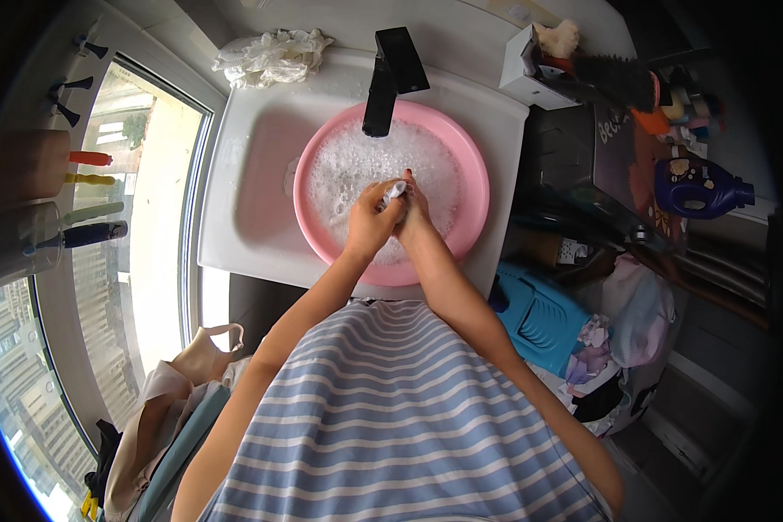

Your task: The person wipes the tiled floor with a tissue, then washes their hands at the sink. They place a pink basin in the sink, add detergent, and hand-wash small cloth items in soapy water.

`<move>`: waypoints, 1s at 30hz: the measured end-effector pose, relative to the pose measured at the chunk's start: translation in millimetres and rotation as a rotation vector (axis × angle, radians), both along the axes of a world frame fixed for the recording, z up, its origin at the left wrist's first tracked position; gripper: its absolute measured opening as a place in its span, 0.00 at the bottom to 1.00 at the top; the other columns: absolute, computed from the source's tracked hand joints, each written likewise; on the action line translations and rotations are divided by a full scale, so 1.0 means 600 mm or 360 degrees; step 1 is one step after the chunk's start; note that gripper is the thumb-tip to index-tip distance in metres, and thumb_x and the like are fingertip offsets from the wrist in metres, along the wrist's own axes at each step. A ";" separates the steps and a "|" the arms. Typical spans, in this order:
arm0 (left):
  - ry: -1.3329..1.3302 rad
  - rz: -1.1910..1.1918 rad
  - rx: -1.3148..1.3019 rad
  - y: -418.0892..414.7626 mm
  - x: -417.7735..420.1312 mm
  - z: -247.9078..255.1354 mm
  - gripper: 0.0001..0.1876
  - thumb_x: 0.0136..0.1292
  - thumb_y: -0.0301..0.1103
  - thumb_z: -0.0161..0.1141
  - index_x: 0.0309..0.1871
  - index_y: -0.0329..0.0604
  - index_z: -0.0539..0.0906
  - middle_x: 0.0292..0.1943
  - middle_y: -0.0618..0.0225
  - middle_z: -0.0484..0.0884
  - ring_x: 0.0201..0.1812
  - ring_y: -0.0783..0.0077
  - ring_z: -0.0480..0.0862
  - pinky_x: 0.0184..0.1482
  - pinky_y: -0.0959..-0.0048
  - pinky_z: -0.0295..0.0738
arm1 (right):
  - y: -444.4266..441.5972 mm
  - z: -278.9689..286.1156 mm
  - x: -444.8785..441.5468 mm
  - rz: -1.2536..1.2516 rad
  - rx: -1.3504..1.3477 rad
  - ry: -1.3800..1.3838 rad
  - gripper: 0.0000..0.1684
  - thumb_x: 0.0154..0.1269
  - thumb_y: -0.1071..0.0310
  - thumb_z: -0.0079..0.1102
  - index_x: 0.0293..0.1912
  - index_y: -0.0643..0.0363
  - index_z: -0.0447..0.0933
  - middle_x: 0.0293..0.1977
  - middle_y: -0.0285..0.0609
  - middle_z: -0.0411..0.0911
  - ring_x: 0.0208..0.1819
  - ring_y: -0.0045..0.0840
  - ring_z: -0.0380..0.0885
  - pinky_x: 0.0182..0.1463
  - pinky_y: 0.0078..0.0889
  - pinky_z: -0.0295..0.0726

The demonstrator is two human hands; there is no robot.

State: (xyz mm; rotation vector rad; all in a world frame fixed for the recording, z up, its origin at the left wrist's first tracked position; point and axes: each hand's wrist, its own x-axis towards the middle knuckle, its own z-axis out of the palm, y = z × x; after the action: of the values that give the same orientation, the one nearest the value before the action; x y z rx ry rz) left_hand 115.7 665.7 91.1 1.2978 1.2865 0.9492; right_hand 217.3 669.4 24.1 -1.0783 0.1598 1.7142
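Both hands meet over a pink plastic basin [474,189] filled with sudsy water [339,163]. A small bunched white cloth [397,190] is pressed between them, and most of it is hidden by the fingers. My left hand [370,218] curls around the cloth from the left. On the other side, my right hand [415,207] grips it too, with one red-nailed digit pointing up. The basin stands in a white sink [267,196], beneath a black faucet [382,85] whose spout reaches over the foam.
Crumpled white fabric [271,57] lies on the sink's back left corner. A dark blue detergent bottle [698,189] rests at the right, beyond a black appliance [554,156]. Below are a blue plastic basket [538,313] and piled laundry [600,372]. Clothes [169,404] lie by the window at left.
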 end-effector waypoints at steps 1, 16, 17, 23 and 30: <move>0.0015 -0.0004 0.0206 0.000 0.002 -0.006 0.13 0.58 0.31 0.59 0.46 0.42 0.84 0.39 0.60 0.81 0.35 0.59 0.80 0.39 0.68 0.74 | -0.003 0.028 -0.007 0.0011 -0.0056 -0.0022 0.25 0.73 0.39 0.41 0.49 0.49 0.72 0.44 0.37 0.76 0.45 0.26 0.78 0.47 0.35 0.80; 0.0651 -0.0149 0.0414 0.003 0.002 -0.002 0.14 0.68 0.43 0.55 0.43 0.41 0.77 0.34 0.45 0.80 0.37 0.38 0.79 0.37 0.50 0.75 | -0.013 -0.082 -0.003 -0.0240 -0.0101 0.1471 0.20 0.77 0.51 0.37 0.39 0.51 0.74 0.37 0.39 0.77 0.38 0.24 0.78 0.39 0.29 0.78; 0.0638 -0.0124 0.0394 0.006 -0.002 -0.003 0.15 0.68 0.44 0.54 0.43 0.40 0.77 0.33 0.44 0.80 0.36 0.37 0.80 0.37 0.50 0.76 | -0.014 -0.095 -0.006 -0.0242 -0.0087 0.1479 0.19 0.76 0.52 0.37 0.38 0.51 0.75 0.35 0.39 0.77 0.37 0.24 0.78 0.37 0.28 0.78; 0.0713 -0.0120 0.0249 0.013 -0.014 -0.027 0.13 0.66 0.39 0.51 0.36 0.38 0.80 0.32 0.45 0.82 0.35 0.42 0.81 0.39 0.52 0.75 | -0.016 0.002 -0.032 0.0218 -0.0003 0.0216 0.17 0.74 0.56 0.38 0.36 0.51 0.73 0.26 0.37 0.74 0.22 0.24 0.73 0.21 0.26 0.69; 0.0691 -0.0156 0.0039 0.009 -0.028 -0.041 0.14 0.68 0.39 0.50 0.37 0.36 0.79 0.31 0.46 0.81 0.33 0.45 0.81 0.37 0.56 0.74 | -0.030 0.004 -0.024 0.0701 -0.0049 -0.0312 0.18 0.72 0.48 0.43 0.41 0.52 0.72 0.25 0.36 0.73 0.21 0.21 0.72 0.21 0.25 0.67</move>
State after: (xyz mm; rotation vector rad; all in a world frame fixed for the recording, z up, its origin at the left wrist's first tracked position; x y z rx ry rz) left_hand 98.7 671.3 66.3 1.6296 1.5231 0.6339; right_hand 202.8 651.7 26.4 -1.3701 -0.1904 1.9805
